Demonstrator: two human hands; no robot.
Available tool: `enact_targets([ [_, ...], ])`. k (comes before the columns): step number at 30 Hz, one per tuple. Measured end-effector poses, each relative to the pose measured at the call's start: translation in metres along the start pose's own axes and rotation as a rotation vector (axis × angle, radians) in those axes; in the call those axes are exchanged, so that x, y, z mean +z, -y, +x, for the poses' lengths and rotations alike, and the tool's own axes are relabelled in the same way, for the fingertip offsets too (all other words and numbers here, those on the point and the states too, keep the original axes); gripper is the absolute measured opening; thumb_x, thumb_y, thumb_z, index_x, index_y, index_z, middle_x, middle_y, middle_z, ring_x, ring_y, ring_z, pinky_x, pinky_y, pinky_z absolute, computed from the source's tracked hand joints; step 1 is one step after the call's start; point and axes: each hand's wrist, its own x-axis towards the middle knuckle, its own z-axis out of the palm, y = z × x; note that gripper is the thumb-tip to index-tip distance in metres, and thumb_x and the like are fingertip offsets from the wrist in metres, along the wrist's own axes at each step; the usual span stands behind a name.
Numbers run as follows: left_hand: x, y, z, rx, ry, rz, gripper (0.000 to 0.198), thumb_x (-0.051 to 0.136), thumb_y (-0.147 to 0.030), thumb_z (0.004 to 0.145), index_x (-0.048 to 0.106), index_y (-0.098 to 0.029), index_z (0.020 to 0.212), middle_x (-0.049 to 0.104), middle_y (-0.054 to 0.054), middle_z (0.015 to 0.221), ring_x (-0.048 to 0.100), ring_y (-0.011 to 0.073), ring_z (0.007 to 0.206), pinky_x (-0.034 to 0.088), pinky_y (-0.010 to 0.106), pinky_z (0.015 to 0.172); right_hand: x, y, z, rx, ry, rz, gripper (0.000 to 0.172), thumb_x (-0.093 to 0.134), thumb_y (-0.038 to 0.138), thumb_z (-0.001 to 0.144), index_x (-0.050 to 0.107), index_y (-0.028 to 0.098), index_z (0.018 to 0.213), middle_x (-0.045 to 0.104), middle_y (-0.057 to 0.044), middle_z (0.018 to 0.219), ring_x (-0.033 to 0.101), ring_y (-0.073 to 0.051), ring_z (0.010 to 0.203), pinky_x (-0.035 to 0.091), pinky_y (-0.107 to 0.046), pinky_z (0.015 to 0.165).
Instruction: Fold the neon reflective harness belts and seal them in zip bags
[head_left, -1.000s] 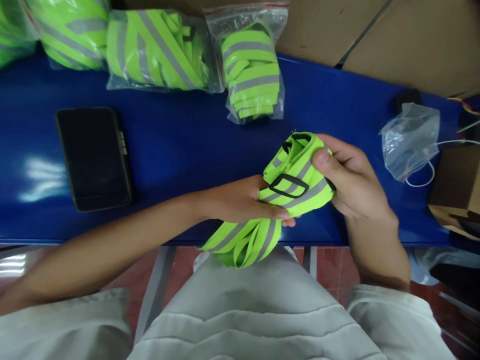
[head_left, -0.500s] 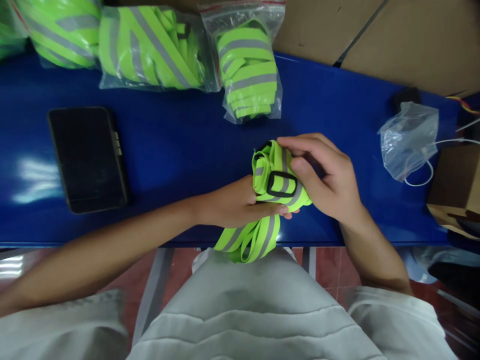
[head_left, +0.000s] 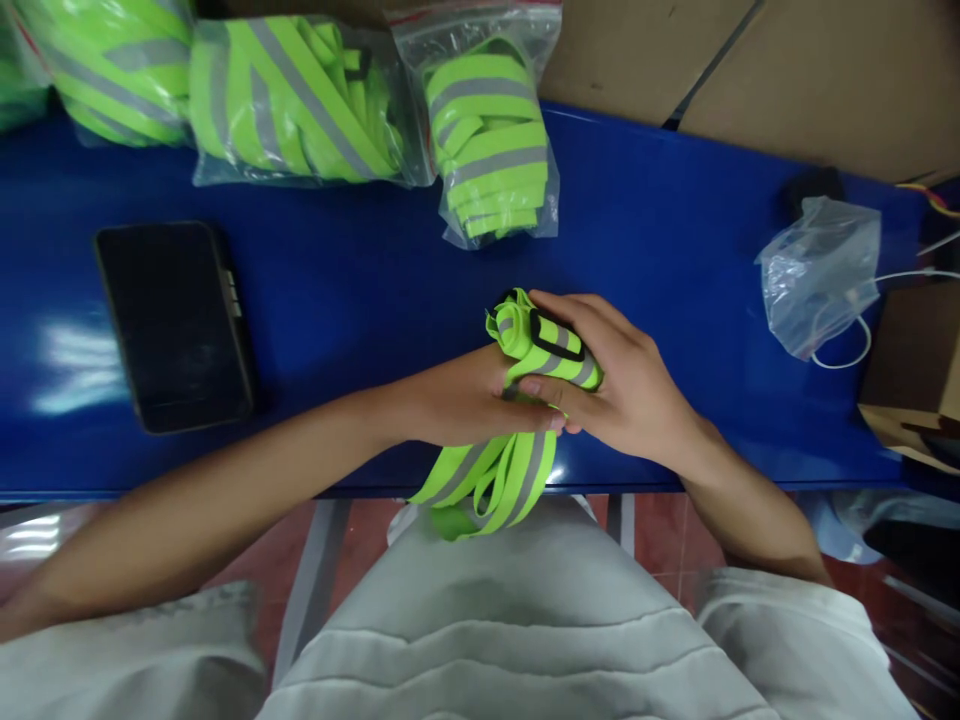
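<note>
A dark phone (head_left: 176, 325) lies left of the left hand (head_left: 487, 400), which grips the green strap (head_left: 531, 472) with loops hanging below this hand, then the right hand (head_left: 637, 390) is closed around the strap's rolled part, and right of it lies a clear bag (head_left: 821, 275).

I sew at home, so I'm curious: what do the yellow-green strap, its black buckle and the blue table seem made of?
Strap: probably matte fabric, since it hangs in soft loops. Buckle: likely smooth plastic, or coated metal; its frame looks rigid. Table: glossy, perhaps painted metal or laminate, as its top reflects light.
</note>
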Motion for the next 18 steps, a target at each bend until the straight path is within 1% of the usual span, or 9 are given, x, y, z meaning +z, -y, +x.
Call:
enact_targets([
  [2,0.000,0.001,0.001,-0.051,0.023,-0.099,0.009,0.067,-0.017,0.092,0.075,-0.014,0.095,0.079,0.006,0.098,0.074,0.0155,0.096,0.058,0.027,0.089,0.002,0.000,0.000,-0.001,-0.014,-0.005,0.057,0.073,0.050,0.095,0.061,0.021,0.143,0.069,-0.012,0.138,0.068,-0.028,0.126,0.058,-0.043,0.106],
  [5,0.000,0.002,0.000,-0.167,-0.031,-0.214,0.009,0.075,-0.017,0.087,0.077,-0.015,0.096,0.080,0.005,0.098,0.075,0.0159,0.095,0.060,0.028,0.089,0.001,0.000,0.001,-0.012,-0.017,-0.020,0.052,0.072,0.051,0.096,0.064,0.023,0.139,0.072,-0.011,0.135,0.071,-0.028,0.121,0.060,-0.043,0.103],
  [8,0.002,0.002,-0.003,-0.297,-0.038,-0.376,0.028,0.087,-0.023,0.079,0.078,-0.016,0.105,0.082,0.006,0.104,0.077,0.0187,0.095,0.063,0.030,0.086,-0.006,0.003,0.000,0.011,-0.075,-0.026,0.048,0.072,0.052,0.096,0.068,0.024,0.134,0.076,-0.008,0.126,0.074,-0.027,0.111,0.062,-0.041,0.097],
  [10,0.004,0.002,-0.004,-0.352,-0.019,-0.445,0.035,0.089,-0.026,0.078,0.078,-0.016,0.110,0.082,0.008,0.108,0.078,0.0201,0.094,0.064,0.031,0.084,-0.013,0.006,0.000,0.064,-0.100,0.000,0.043,0.072,0.053,0.096,0.071,0.025,0.128,0.079,-0.005,0.114,0.076,-0.025,0.099,0.063,-0.038,0.088],
  [12,0.007,0.001,-0.005,-0.346,-0.027,-0.467,0.032,0.088,-0.027,0.080,0.079,-0.015,0.108,0.082,0.009,0.107,0.078,0.0198,0.094,0.064,0.030,0.083,-0.019,0.009,0.000,0.121,-0.096,0.045,0.039,0.071,0.055,0.096,0.073,0.025,0.119,0.078,-0.002,0.100,0.074,-0.021,0.084,0.062,-0.033,0.075],
  [14,0.009,-0.001,-0.006,-0.319,-0.046,-0.472,0.029,0.088,-0.029,0.082,0.079,-0.015,0.106,0.082,0.009,0.106,0.078,0.0193,0.093,0.063,0.028,0.083,-0.023,0.011,0.001,0.164,-0.086,0.081,0.038,0.069,0.059,0.096,0.075,0.024,0.109,0.076,0.000,0.090,0.071,-0.019,0.075,0.059,-0.031,0.065],
  [16,0.011,-0.004,-0.007,-0.311,-0.069,-0.472,0.029,0.088,-0.031,0.083,0.080,-0.015,0.106,0.082,0.009,0.108,0.078,0.0193,0.093,0.062,0.028,0.081,-0.026,0.010,0.002,0.188,-0.095,0.088,0.039,0.067,0.061,0.096,0.075,0.024,0.106,0.075,0.000,0.089,0.069,-0.019,0.074,0.058,-0.032,0.064],
  [18,0.012,-0.005,-0.007,-0.324,-0.116,-0.471,0.033,0.088,-0.034,0.084,0.079,-0.016,0.109,0.082,0.007,0.107,0.077,0.0180,0.088,0.061,0.026,0.078,-0.029,0.007,0.003,0.187,-0.132,0.066,0.039,0.068,0.061,0.096,0.075,0.025,0.109,0.075,-0.001,0.091,0.070,-0.020,0.076,0.059,-0.033,0.067],
])
